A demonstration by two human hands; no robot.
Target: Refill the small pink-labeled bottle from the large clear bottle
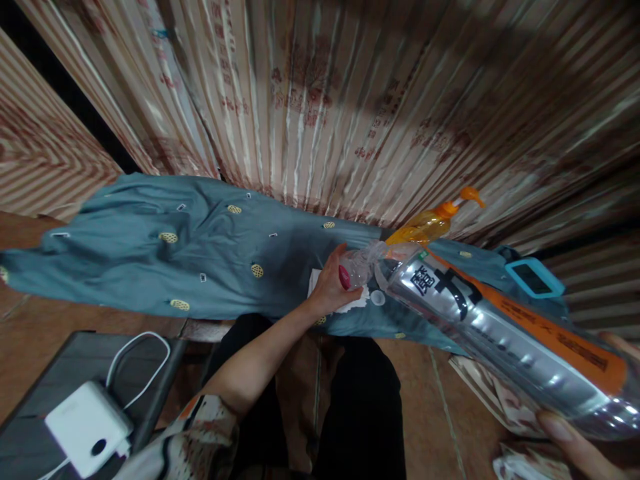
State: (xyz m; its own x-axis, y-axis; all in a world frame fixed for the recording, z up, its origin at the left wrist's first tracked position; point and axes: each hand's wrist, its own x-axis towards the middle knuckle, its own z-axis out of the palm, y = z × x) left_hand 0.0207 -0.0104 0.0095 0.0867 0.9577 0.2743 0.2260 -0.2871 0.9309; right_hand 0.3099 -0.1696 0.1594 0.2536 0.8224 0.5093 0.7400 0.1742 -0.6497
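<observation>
Head view. The right hand (pixel 575 433), at the lower right edge, is wrapped around the base of a large clear plastic bottle (pixel 500 333), tipped almost flat with its neck pointing toward the left hand (pixel 333 287). The left hand is closed around a small clear bottle (pixel 357 269) held at the large bottle's mouth, above a white tissue (pixel 345 303) on the teal cloth (pixel 175 253). A white cap (pixel 378 298) lies just beside the tissue.

Judgement: the step appears to be a transfer between the two bottles; it would go best with the mouths kept aligned and close, the large bottle tilted gradually, and the small one steadied over the tissue.

Materials: the large bottle is smooth and glossy, with a silver-grey and orange printed label. The cloth is soft, creased, dotted with yellow motifs. An orange pump bottle (pixel 425 227) stands behind, translucent. The backdrop is pleated, shiny curtain fabric (pixel 350 100).
</observation>
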